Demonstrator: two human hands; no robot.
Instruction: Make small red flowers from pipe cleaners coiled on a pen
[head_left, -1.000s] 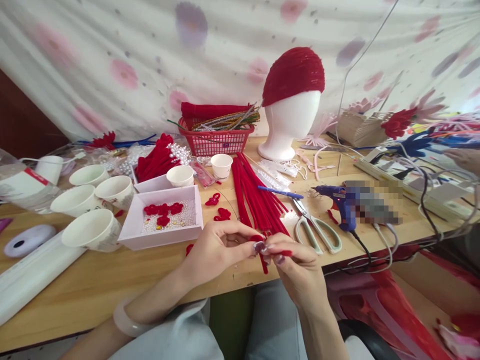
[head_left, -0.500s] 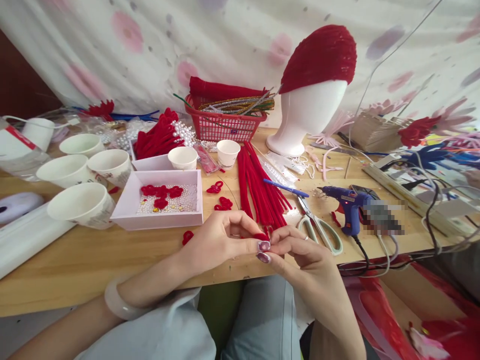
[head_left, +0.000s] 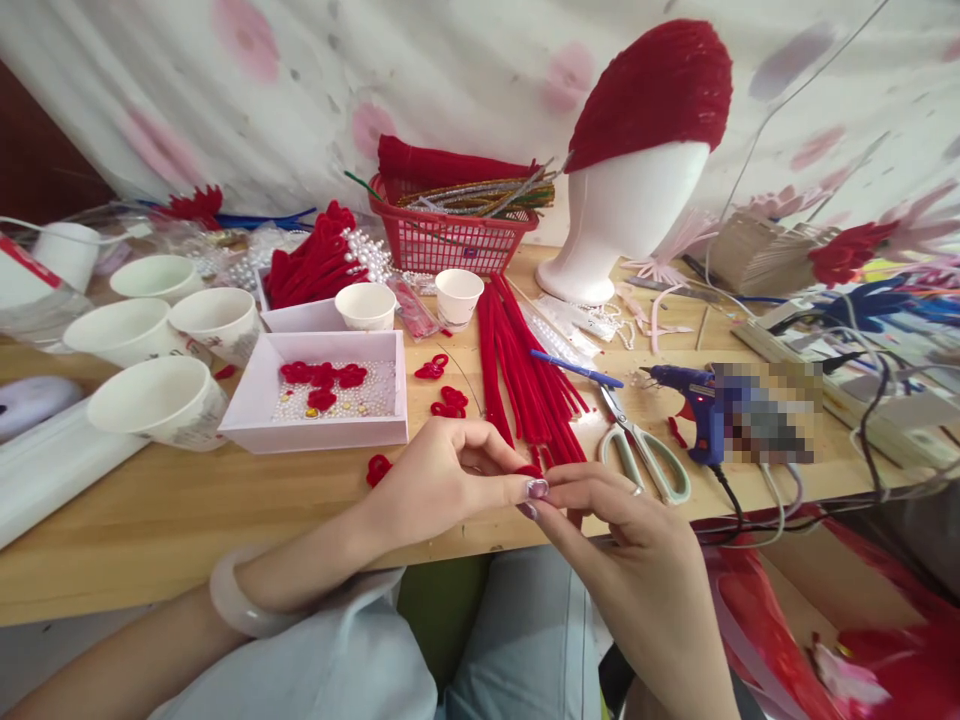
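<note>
at the far left of the wooden table [head_left: 187,520] stand four white paper cups [head_left: 157,400] in a loose cluster, with a white strip of packaging at the table edge in front of them. just right of the cups sits a shallow pale pink tray [head_left: 315,425] holding small pearls and a few red looped pieces [head_left: 322,378]. behind it a second tray carries a heap of red folded stems and strings of pearls, and two smaller paper cups [head_left: 366,304] stand near a red plastic basket [head_left: 450,240] filled with red, gold and silver pipe cleaners. more red loops [head_left: 448,402] lie loose on the wood between the tray and a fan of long red pipe cleaners [head_left: 525,380]

the left hand [head_left: 442,480] is at the near table edge, wrist wearing a pale bangle [head_left: 232,600], its thumb and forefinger pinched together on a short red pipe cleaner piece [head_left: 531,470], whose end shows just above the thumbnail. the right hand [head_left: 637,560] meets it fingertip to fingertip, its fingers closed on the same piece, which is mostly hidden between the two hands

right of the hands lie scissors [head_left: 641,455] with pale green handles, a blue pen [head_left: 576,369] and a blue glue gun [head_left: 694,400] with its cable trailing off the edge. behind stands a white foam head [head_left: 622,220] wearing a red cap [head_left: 652,90], and cables and paper flowers crowd the far right
</note>
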